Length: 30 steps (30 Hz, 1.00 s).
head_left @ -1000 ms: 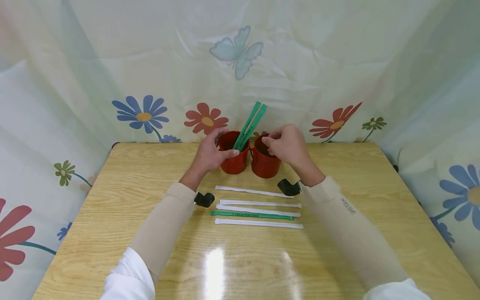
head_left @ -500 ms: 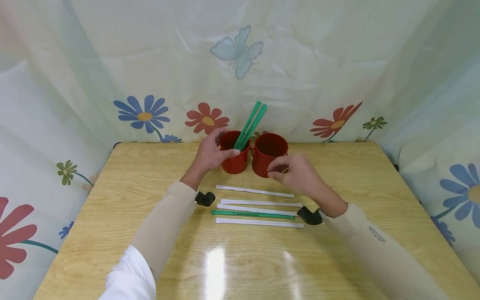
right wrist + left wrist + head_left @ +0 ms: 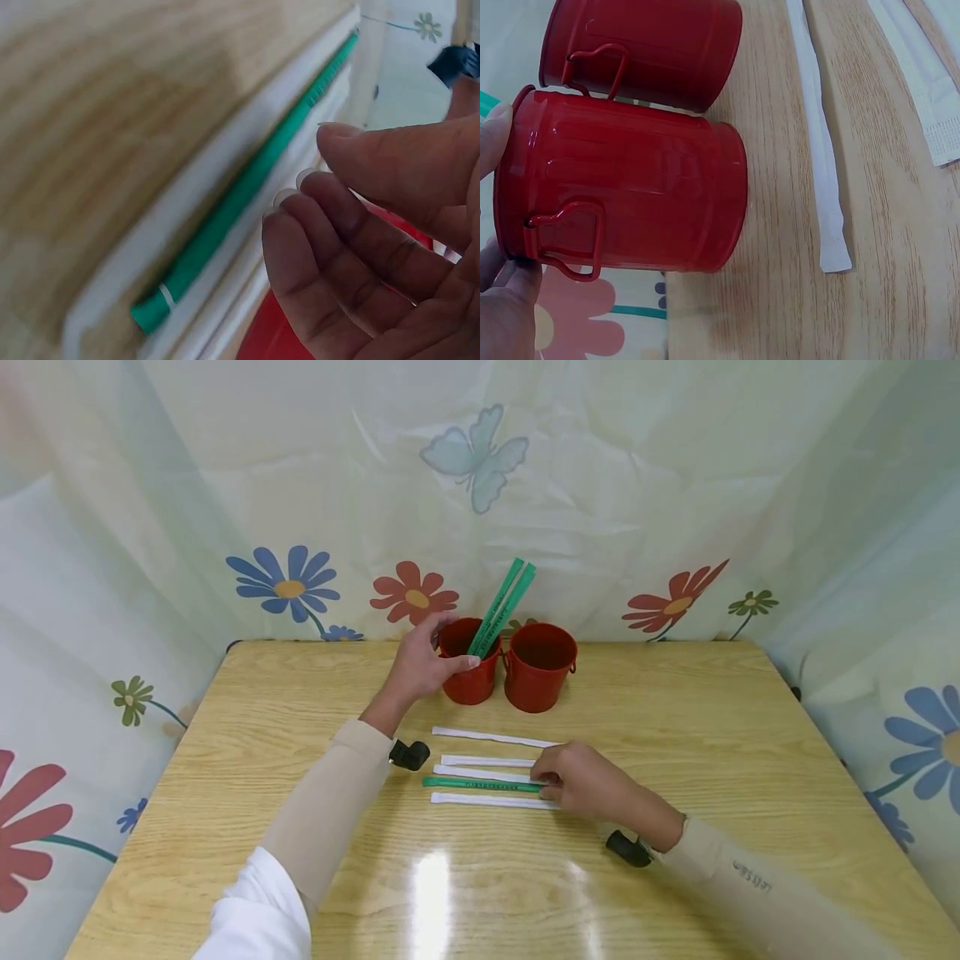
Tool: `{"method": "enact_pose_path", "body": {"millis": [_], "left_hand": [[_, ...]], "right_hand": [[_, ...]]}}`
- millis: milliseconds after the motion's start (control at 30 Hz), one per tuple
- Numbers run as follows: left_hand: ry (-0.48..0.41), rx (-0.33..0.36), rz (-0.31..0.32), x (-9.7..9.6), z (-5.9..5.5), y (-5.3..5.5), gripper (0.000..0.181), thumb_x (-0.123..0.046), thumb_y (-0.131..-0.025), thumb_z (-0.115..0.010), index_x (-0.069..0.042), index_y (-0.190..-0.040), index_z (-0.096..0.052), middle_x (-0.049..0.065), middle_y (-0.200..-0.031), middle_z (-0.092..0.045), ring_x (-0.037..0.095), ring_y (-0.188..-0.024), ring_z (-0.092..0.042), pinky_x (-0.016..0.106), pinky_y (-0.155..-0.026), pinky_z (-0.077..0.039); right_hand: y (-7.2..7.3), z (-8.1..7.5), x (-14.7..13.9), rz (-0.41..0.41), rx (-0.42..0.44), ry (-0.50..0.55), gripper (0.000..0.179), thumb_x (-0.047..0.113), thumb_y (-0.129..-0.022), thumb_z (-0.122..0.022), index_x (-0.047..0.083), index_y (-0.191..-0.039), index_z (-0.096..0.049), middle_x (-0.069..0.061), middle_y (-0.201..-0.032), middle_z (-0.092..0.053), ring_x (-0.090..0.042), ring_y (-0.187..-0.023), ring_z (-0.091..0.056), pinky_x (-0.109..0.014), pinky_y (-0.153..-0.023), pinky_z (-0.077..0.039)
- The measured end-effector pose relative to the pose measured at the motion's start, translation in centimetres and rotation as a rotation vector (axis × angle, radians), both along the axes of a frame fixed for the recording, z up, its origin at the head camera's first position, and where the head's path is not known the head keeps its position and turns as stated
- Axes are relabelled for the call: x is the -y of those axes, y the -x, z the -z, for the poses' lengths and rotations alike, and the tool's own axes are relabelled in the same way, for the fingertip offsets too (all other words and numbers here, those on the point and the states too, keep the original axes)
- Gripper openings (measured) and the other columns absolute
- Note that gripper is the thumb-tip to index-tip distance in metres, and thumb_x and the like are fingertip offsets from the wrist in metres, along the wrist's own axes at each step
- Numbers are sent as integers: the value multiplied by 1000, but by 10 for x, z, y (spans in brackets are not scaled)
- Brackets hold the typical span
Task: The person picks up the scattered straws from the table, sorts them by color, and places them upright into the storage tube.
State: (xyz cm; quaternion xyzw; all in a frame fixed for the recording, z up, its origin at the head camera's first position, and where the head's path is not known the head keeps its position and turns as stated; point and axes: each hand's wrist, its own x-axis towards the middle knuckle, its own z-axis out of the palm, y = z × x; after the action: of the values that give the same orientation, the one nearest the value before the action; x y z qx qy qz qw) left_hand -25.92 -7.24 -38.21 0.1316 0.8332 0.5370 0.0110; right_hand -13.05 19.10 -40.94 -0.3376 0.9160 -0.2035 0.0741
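Observation:
Two red metal buckets stand side by side at the back of the table. My left hand grips the rim of the left bucket, thumb at the front; its side handle shows in the left wrist view. Two green paper-wrapped straws lean inside that bucket. Beside it is the right bucket. My right hand hovers over the right ends of a row of wrapped straws. In the right wrist view its thumb and fingers are apart, near a green straw, with nothing between them.
Several white wrapped straws lie crosswise on the wooden table, in front of the buckets, with the green straw among them. A flower-print curtain hangs behind and at both sides of the table.
My right hand has come out of the right bucket and moved toward me, down to the row of straws. My left hand stays on the left bucket.

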Motion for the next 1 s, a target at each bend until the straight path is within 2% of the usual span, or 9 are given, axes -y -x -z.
{"method": "enact_pose_path", "body": {"millis": [267,500,600,733,867,1000], "left_hand": [[6,-31,-1,0,0,2,71,-24,-82,-81,-18,-143,-46,4,-138,-56,23,-131,-51,41,-104,-52],[8,-15,0,0,2,0,70,-23,-82,-81,-18,-143,-46,3,-139,-56,22,-130,-51,42,-100,-54],[7,-15,-1,1,2,0,70,-23,-82,-81,-18,-143,-46,3,-138,-56,23,-130,-51,42,-100,-54],[6,-18,4,0,3,1,70,-23,-82,-81,-18,-143,-46,4,-138,-56,24,-130,-51,43,-101,-54],[-1,-25,8,1,3,1,69,-22,-82,-81,-15,-142,-47,6,-138,-57,25,-130,-52,44,-101,-54],[-3,-32,10,0,2,1,69,-22,-82,-81,-13,-142,-47,7,-137,-57,26,-130,-53,44,-101,-54]], "right_hand": [[-4,14,8,-51,-109,-86,21,-3,-80,-71,18,-79,-69,8,-75,-61,-3,-69,-48,-22,-66,-47],[-9,18,14,-58,-186,-217,27,-9,-74,-65,15,-86,-67,4,-73,-56,-8,-69,-53,-27,-63,-49],[-9,16,18,-59,-180,-294,25,-6,-74,-66,12,-91,-67,2,-76,-57,-12,-72,-56,-29,-64,-50],[-9,13,21,-49,-150,-331,23,-5,-76,-66,10,-94,-67,-1,-78,-59,-16,-74,-58,-31,-65,-51],[-9,10,21,-55,-127,-321,23,-6,-76,-64,10,-92,-68,-2,-78,-61,-14,-73,-57,-32,-67,-51],[-8,7,19,-64,-131,-305,27,-8,-69,-62,14,-84,-65,4,-72,-55,-9,-67,-49,-27,-61,-44]]}}
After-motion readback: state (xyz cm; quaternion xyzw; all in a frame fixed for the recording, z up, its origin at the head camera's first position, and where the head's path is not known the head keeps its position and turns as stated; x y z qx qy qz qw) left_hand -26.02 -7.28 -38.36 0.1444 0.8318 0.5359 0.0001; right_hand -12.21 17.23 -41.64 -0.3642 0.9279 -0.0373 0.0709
